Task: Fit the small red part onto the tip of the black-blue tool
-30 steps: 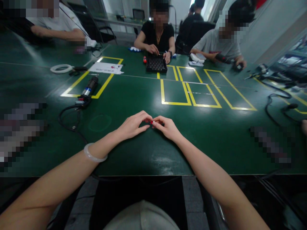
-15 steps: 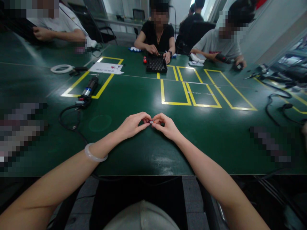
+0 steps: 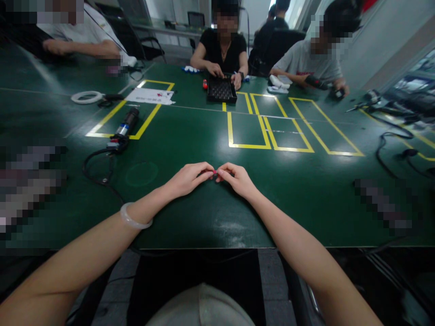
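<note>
My left hand (image 3: 190,179) and my right hand (image 3: 235,179) meet at the fingertips over the green table (image 3: 190,222), near its front edge. Between the pinched fingers is a small reddish-pink piece (image 3: 215,172), mostly covered, so its kind cannot be made out. Fingers of both hands are closed around it, thumbs toward me. A pale bangle (image 3: 135,217) circles my left wrist.
A dark cylindrical tool (image 3: 125,127) with a black cable lies to the left. Yellow tape outlines (image 3: 249,146) mark the table ahead. Across it, a person's hands work at a black tray (image 3: 222,93). A coiled white cable (image 3: 87,97) and a paper sheet (image 3: 149,96) lie far left.
The small piece has turned between my fingertips, showing reddish-pink where a pale, shiny side showed before. My fingers have shifted slightly; the forearms stay almost still.
</note>
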Demonstrator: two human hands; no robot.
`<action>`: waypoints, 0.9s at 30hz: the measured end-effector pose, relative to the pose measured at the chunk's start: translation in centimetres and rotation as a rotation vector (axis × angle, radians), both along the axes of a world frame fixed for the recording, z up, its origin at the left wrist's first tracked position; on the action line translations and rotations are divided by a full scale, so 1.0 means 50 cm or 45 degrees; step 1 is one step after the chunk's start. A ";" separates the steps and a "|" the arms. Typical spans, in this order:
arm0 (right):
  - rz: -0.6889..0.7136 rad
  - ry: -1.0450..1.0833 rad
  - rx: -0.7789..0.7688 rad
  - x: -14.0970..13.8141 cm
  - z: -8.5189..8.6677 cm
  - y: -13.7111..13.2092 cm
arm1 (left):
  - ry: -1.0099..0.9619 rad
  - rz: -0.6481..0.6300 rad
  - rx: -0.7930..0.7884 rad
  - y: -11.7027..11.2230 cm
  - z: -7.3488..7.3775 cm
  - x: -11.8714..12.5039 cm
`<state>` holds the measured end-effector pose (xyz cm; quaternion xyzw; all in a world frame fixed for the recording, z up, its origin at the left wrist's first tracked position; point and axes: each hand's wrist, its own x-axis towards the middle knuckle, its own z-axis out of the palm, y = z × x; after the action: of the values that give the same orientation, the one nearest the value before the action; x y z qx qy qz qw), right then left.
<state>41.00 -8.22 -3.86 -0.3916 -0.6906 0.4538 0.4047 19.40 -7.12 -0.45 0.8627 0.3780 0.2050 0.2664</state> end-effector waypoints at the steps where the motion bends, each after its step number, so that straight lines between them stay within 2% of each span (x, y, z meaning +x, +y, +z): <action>1: -0.004 -0.009 0.000 0.000 0.001 0.000 | 0.005 -0.006 -0.002 -0.001 0.001 0.001; 13: 0.031 0.083 -0.140 -0.002 -0.010 0.007 | -0.025 -0.021 0.072 0.000 -0.006 -0.003; 19: 0.011 0.042 -0.044 -0.004 -0.010 0.005 | 0.005 -0.031 0.104 0.014 0.009 -0.017; 21: -0.014 -0.001 0.001 -0.001 -0.009 0.005 | 0.037 0.091 0.166 0.035 0.019 -0.045; 23: -0.039 -0.048 0.031 0.002 -0.008 0.005 | 0.119 0.301 0.271 0.067 0.026 -0.093; 27: -0.044 -0.105 0.051 0.005 -0.004 0.003 | 0.395 0.818 0.464 0.131 0.016 -0.227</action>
<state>41.26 -8.07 -4.08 -0.4137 -0.7088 0.4161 0.3915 8.03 -0.55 0.38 0.7544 0.6216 0.2089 -0.0288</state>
